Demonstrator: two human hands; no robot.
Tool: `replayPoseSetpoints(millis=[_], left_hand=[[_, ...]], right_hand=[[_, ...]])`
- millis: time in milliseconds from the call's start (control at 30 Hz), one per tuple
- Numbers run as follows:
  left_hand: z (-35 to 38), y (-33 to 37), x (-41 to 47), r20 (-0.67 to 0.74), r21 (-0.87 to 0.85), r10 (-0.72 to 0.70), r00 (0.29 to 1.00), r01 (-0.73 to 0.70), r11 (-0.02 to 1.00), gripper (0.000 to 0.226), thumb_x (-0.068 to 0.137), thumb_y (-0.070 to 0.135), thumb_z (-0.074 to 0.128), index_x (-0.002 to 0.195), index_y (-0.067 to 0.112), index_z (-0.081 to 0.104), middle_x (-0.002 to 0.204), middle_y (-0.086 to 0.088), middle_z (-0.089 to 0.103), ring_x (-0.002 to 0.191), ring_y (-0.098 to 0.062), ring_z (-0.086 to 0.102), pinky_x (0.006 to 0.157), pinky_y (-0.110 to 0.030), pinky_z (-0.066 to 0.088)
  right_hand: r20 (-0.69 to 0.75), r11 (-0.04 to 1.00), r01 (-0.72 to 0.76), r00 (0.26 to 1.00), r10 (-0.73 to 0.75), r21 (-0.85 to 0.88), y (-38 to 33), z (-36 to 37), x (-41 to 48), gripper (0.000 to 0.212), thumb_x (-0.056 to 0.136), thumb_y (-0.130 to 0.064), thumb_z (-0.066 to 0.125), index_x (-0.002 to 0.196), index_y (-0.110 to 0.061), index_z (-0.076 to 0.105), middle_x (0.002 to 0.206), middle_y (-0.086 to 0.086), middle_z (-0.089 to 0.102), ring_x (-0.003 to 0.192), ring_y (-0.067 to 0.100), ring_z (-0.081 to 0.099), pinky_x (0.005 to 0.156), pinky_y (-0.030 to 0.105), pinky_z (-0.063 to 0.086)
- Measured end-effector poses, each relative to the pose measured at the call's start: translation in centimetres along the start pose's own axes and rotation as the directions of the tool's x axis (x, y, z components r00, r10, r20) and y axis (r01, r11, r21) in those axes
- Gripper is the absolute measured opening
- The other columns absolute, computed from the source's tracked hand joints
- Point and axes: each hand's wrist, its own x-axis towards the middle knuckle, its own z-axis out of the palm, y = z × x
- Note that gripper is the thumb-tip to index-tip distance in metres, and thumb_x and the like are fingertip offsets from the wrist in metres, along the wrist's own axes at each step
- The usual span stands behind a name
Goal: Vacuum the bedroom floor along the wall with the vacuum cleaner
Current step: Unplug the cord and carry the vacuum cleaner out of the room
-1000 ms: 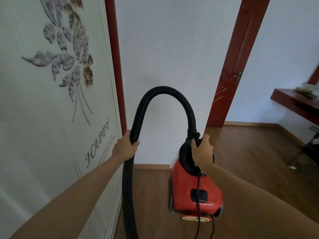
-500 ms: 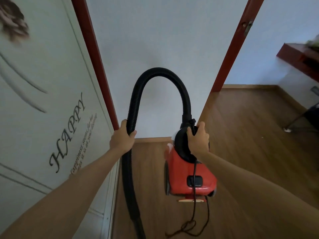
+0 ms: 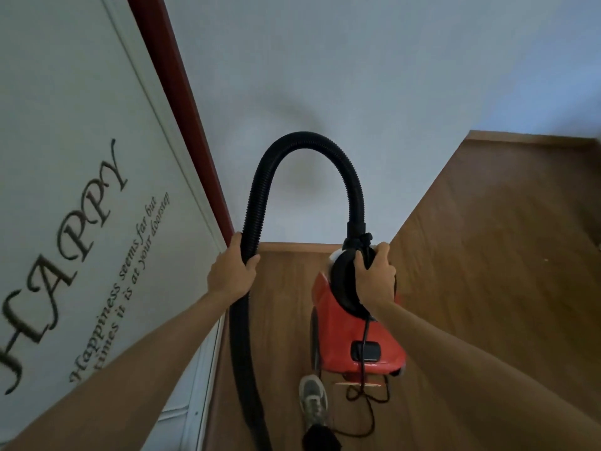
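A red canister vacuum cleaner [image 3: 344, 340] hangs above the wooden floor [image 3: 471, 262], carried by its black top handle. My right hand [image 3: 374, 278] is shut on that handle. A black ribbed hose [image 3: 305, 141] arches up from the vacuum's top and comes down on the left. My left hand [image 3: 231, 271] is shut around the hose, which runs on down past the bottom edge. The nozzle end is out of sight. A black power cord [image 3: 367, 398] dangles and loops under the vacuum.
A white wardrobe door [image 3: 81, 190] with "HAPPY" lettering and a red frame [image 3: 182, 109] fills the left. A white wall [image 3: 357, 76] with a wooden skirting board stands straight ahead. My grey shoe [image 3: 313, 398] is on the floor below the vacuum.
The view has tilted further down and closer to the wall; the red door frame and shelf at the right have left the picture. My shoe has come into view. Both grips are unchanged.
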Motion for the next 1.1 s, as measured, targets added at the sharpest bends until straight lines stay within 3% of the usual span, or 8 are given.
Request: replayPoseSetpoints(millis=[167,333,567,700,800,867,1100], left_hand=[[5.9,-4.1,4.6,0.005,0.002,-0.045,0.999,0.045,0.999,0.057,0.099,0.031,0.053,0.15,0.02,0.031,0.115,-0.01,0.066,0.087,-0.027,0.066,0.073,-0.039,0.056],[11.5,-8.9,7.4,0.021,0.022,-0.104,0.994,0.104,0.994,0.057,0.099,0.033,0.052,0.15,0.019,0.032,0.104,-0.009,0.069,0.077,-0.024,0.066,0.066,-0.04,0.058],[19.3,-15.9,8.4,0.021,-0.009,-0.135,0.991,0.135,0.991,0.06,0.098,0.031,0.054,0.152,0.017,0.031,0.111,-0.004,0.069,0.076,-0.016,0.066,0.06,-0.026,0.051],[23.3,-19.9,8.5,0.021,0.002,-0.153,0.988,0.153,0.988,0.065,0.097,0.04,0.051,0.153,0.017,0.027,0.122,-0.008,0.066,0.089,-0.022,0.068,0.071,-0.034,0.058],[25.6,-21.8,9.1,-0.001,-0.02,-0.169,0.986,0.169,0.985,0.065,0.098,0.037,0.052,0.154,0.019,0.025,0.135,-0.008,0.059,0.107,-0.025,0.064,0.088,-0.043,0.056],[27.1,-22.7,9.6,-0.014,-0.041,-0.171,0.985,0.17,0.985,0.065,0.098,0.03,0.054,0.155,0.017,0.024,0.141,-0.009,0.054,0.115,-0.025,0.061,0.096,-0.042,0.052],[31.2,-25.5,11.3,-0.016,-0.034,-0.148,0.989,0.147,0.989,0.063,0.1,0.023,0.055,0.153,0.015,0.023,0.14,-0.01,0.053,0.116,-0.018,0.055,0.095,-0.029,0.043]], right_hand=[[0.049,1.0,-0.02,0.999,0.019,0.002,4.2,5.8,5.5,0.018,0.102,-0.027,0.049,0.105,-0.013,0.039,0.073,-0.002,0.053,0.059,0.011,0.054,0.045,0.025,0.04],[0.094,0.998,-0.058,0.994,0.059,-0.015,8.9,11.7,9.6,0.019,0.102,-0.028,0.05,0.104,-0.013,0.038,0.074,0.007,0.059,0.059,0.023,0.062,0.047,0.039,0.053],[0.162,0.992,-0.118,0.979,0.125,-0.052,16.5,18.8,13.3,0.027,0.101,-0.033,0.049,0.115,-0.013,0.038,0.073,0.012,0.061,0.056,0.027,0.061,0.043,0.035,0.048],[0.177,0.993,-0.095,0.979,0.105,-0.065,19.8,21.9,14.5,0.021,0.102,-0.031,0.05,0.107,-0.014,0.038,0.072,0.009,0.061,0.057,0.026,0.062,0.047,0.045,0.054],[0.19,0.995,-0.063,0.979,0.077,-0.074,21.9,24.2,15.4,0.02,0.101,-0.03,0.051,0.108,-0.015,0.039,0.071,0.01,0.061,0.055,0.027,0.062,0.047,0.049,0.053],[0.202,0.996,-0.059,0.977,0.072,-0.069,23.2,25.6,16.0,0.02,0.101,-0.03,0.051,0.11,-0.016,0.039,0.073,0.011,0.062,0.058,0.028,0.064,0.049,0.051,0.054],[0.166,0.997,-0.066,0.984,0.07,-0.033,26.9,29.7,18.1,0.02,0.102,-0.029,0.051,0.104,-0.018,0.035,0.07,-0.002,0.054,0.059,0.016,0.058,0.056,0.046,0.056]])
